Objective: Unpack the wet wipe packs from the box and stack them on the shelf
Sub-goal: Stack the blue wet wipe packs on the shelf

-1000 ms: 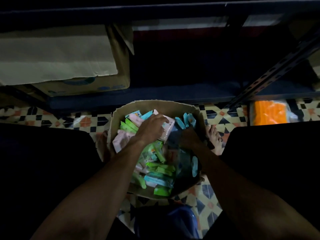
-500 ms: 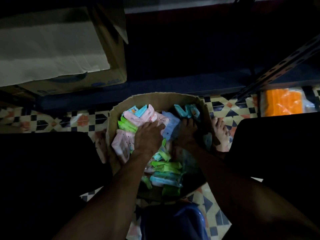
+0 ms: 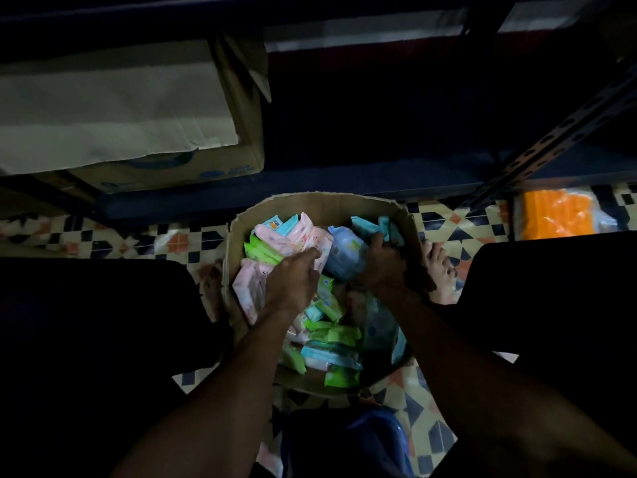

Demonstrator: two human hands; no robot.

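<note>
Head view: box (image 3: 320, 205) holds pink, green, blue wipe packs (image 3: 339, 336).

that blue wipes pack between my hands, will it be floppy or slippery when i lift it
Probably soft rather than stiff: the blue pack bulges rounded, not flat-sided. Its film wrapper shows a sheen, so it may be a little slippery. It sits on top of the heap in the box, beside the pink pack, so it should lift free.

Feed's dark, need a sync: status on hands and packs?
Left hand grips pink pack in box. Right hand against blue pack, grip unclear. Shelf ahead dark; nothing seen in the way.
</note>
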